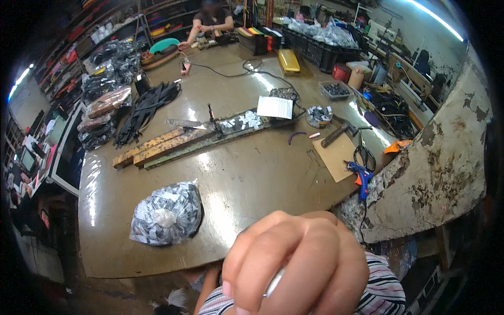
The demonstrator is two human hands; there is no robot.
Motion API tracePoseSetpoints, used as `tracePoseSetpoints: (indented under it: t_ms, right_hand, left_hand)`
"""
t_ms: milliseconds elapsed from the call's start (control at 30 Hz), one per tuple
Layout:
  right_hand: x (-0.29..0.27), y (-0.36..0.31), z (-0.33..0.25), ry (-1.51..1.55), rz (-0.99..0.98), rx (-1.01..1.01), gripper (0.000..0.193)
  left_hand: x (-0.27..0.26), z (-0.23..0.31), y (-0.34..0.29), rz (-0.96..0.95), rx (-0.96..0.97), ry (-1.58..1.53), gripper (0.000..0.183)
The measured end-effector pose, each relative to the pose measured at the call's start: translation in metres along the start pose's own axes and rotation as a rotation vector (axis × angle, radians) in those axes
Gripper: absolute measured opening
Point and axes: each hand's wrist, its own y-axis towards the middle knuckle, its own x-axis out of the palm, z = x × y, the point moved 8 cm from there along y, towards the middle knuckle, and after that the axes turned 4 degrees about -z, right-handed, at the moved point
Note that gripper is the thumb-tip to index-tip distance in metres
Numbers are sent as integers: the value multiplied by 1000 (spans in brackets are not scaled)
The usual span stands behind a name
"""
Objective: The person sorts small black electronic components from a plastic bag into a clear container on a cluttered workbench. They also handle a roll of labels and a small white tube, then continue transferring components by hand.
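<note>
Bag of clear plastic, lying at ten o'clock from the right hand on the surface, would probably be found soft, slippery and loose inside, best gripped by its gathered top. The right hand's fingers are seen curled inward, but whether the white sliver between them is held cannot be told; the left hand cannot be made out.

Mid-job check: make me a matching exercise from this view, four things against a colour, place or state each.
Things
1. plastic bag
2. glue gun
3. rectangular card
4. curled hand

Descriptions
A. mostly white
B. closest to the viewpoint, at the picture's bottom
C. clear, gathered at the top
D. blue with orange

Pairs: 1-C, 2-D, 3-A, 4-B
</note>
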Motion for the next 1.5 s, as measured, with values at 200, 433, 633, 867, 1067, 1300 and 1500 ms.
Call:
tracePoseSetpoints:
  t_ms: [200, 433, 633, 867, 1067, 1300, 1500]
  right_hand:
    - [17, 12, -10, 39, -117, -177, 15]
    - [35, -11, -17, 164, 147, -98, 14]
    - [23, -23, -28, -123, 115, -310, 14]
    - [-13, 9, -12, -235, -599, -247, 16]
    - [-19, 5, -8, -267, -638, 2, 20]
    - [-35, 7, 28, -223, -528, 153, 14]
    - [-23, -3, 45, -91, -166, 94, 18]
  left_hand:
    - [-105, 63, -117, -409, 491, -181, 34]
    - [-303, 288, -209, -75, 1012, -545, 24]
    - [-343, 412, -246, -341, 1354, -890, 28]
    - [-346, 433, -229, -399, 1362, -838, 38]
    - [-378, 414, -223, -158, 1495, -932, 30]
    - [-416, 382, -213, 103, 1452, -1045, 22]
    - [-426, 365, -210, 234, 1475, -1113, 22]
